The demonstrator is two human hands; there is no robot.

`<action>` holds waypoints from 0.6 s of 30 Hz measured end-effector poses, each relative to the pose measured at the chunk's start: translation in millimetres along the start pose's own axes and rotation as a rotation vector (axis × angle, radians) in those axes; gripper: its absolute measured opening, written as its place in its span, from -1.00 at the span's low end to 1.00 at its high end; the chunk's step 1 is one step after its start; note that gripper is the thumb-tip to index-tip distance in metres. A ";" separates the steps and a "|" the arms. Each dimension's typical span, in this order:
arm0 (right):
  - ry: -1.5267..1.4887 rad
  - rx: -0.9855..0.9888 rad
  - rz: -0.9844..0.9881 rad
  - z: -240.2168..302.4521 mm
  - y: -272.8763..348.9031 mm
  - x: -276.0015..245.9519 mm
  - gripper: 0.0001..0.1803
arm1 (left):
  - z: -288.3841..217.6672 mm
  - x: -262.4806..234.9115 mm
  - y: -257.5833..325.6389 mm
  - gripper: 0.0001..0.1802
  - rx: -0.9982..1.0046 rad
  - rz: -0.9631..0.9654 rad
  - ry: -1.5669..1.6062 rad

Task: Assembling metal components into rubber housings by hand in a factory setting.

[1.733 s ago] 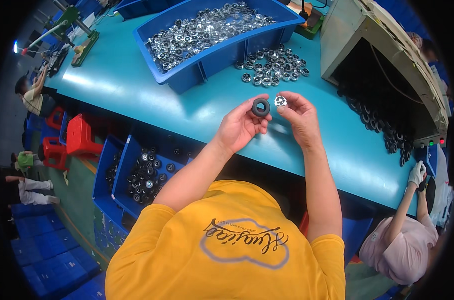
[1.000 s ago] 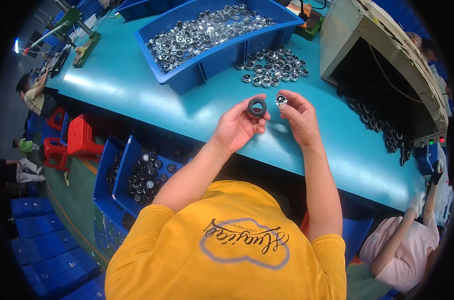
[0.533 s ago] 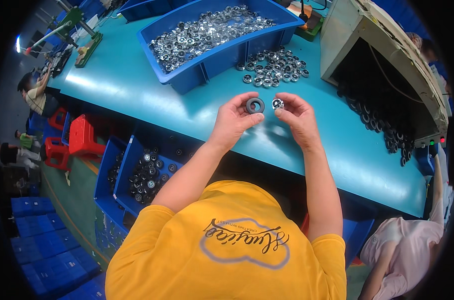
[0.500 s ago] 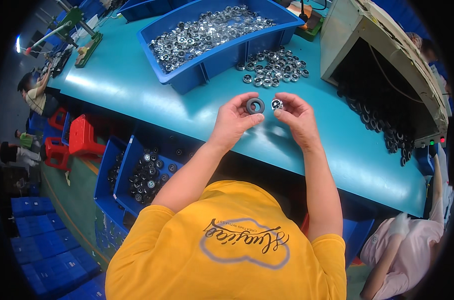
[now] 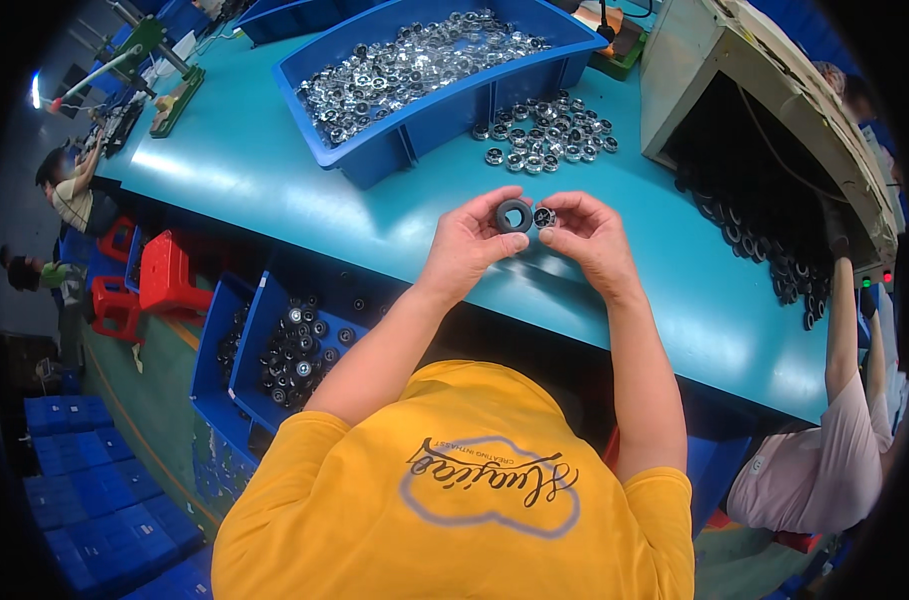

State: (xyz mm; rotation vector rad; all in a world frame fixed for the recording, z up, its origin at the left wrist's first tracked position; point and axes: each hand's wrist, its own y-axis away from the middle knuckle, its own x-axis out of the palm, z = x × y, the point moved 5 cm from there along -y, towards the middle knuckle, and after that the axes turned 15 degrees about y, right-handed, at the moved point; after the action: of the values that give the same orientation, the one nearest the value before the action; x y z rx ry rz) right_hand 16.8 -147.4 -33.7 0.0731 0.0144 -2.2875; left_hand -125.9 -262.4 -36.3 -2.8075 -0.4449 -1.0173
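On the near side of the blue bin [image 5: 446,128], we have brought the chrome hub [image 5: 544,217], pinched in the fingers of our right hand [image 5: 594,240], closer to the black ring [image 5: 501,219] gripped by our left hand [image 5: 464,242], so both parts now sit just beside each other

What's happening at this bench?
A person in a yellow shirt holds a black ring in the left hand and a small silver hub in the right hand. The two parts are side by side above the teal table, the hub outside the ring. More silver hubs lie by the blue bin; loose black rings lie at the beige housing's opening, where a co-worker's arm extends.
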 end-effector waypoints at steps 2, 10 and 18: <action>0.012 -0.003 0.004 1.3 0.4 0.4 -0.59 | 0.7 -2.0 -0.2 -0.28 -0.012 0.007 -0.004; 0.002 -0.011 0.005 2.2 0.7 0.6 -0.60 | 2.3 -5.4 -0.4 -0.24 -0.015 0.110 0.052; -0.004 -0.008 0.001 1.7 0.3 -0.5 -0.59 | -0.6 -5.9 0.7 -0.25 -0.008 0.139 0.014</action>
State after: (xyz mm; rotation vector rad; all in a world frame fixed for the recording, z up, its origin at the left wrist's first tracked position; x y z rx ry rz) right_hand 17.3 -147.2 -32.0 0.0646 0.0212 -2.2861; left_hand -130.3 -264.6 -39.6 -2.7907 -0.2407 -1.0107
